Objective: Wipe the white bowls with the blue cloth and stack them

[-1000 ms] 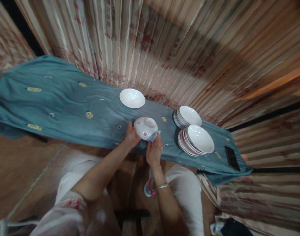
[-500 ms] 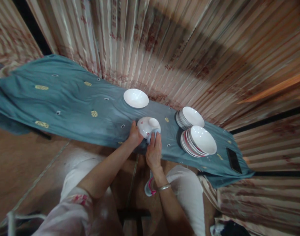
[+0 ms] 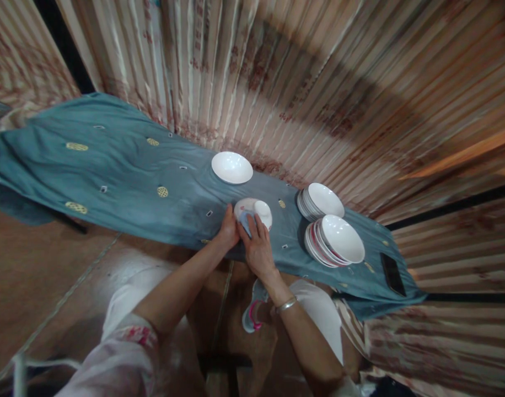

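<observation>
A white bowl [image 3: 261,208] with small red marks is held tilted near the front edge of the table, its foot and outer side facing me. My left hand [image 3: 229,229] grips its left rim, thumb up along the side. Pressed against the bowl's outside is a light blue cloth [image 3: 246,221], with the fingers of my right hand [image 3: 257,245] closed over it. Part of the cloth is hidden under those fingers. Just behind, a single white bowl [image 3: 232,167] rests on the tablecloth with its inside facing up.
Two stacks of bowls stand to the right, a rear stack [image 3: 324,200] and a front stack [image 3: 341,239]. A black phone [image 3: 393,273] lies at the right end of the teal tablecloth [image 3: 128,171]. A pleated curtain [image 3: 227,82] hangs behind the table.
My right hand has moved the cloth from the bowl's near lower edge leftward and up onto its side by the foot. My left hand keeps its grip on the rim.
</observation>
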`<state>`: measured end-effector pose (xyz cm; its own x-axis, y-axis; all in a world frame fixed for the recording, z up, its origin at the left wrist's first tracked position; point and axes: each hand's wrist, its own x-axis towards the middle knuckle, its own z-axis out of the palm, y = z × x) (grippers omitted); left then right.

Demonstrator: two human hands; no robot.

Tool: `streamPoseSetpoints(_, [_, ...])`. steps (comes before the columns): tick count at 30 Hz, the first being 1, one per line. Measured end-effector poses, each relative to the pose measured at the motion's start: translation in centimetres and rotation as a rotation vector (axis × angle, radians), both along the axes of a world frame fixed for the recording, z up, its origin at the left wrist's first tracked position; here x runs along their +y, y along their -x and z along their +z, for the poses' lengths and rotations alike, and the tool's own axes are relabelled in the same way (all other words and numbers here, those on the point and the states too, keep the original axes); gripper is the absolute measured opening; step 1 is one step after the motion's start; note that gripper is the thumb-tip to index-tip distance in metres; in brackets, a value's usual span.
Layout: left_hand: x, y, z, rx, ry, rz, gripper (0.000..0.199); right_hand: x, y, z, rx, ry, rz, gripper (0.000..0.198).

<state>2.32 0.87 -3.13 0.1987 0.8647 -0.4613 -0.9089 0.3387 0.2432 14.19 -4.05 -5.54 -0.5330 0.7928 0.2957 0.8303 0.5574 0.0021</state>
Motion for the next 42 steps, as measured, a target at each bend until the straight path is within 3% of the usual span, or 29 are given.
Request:
streamPoseSetpoints(8, [-0.2,0.0,0.3,0.045,0.045,0.040,0.056,2.0,1.5,2.6,-0.068,0.054,0.086,0.047])
streamPoseSetpoints(14, [-0.3,0.1,0.5,-0.084,0.062,0.002,0.060,3.7,3.0,4.2,-0.101,0.068,0.094,0.031])
streamPoseSetpoints(21, [0.1,-0.1,0.1,-0.218,-0.007,0.086,0.059,6.3,5.1,6.8,-0.219,0.166,0.064,0.036])
streamPoseSetpoints(26, [0.1,0.0,-0.2,-0.177,-0.020,0.081,0.057,8.3,6.5,8.2,-0.351,0.287,0.055,0.035])
streamPoseSetpoints(34, [0.0,0.2,0.3,-0.056,0.064,0.044,0.057,12.2,7.3,7.7,-0.375,0.416,-0.028,0.035])
streamPoseSetpoints(42, [0.1,0.2,0.2,-0.046,0.097,0.055,0.059,17.2,5.5,6.8,-0.157,0.629,-0.103,0.026])
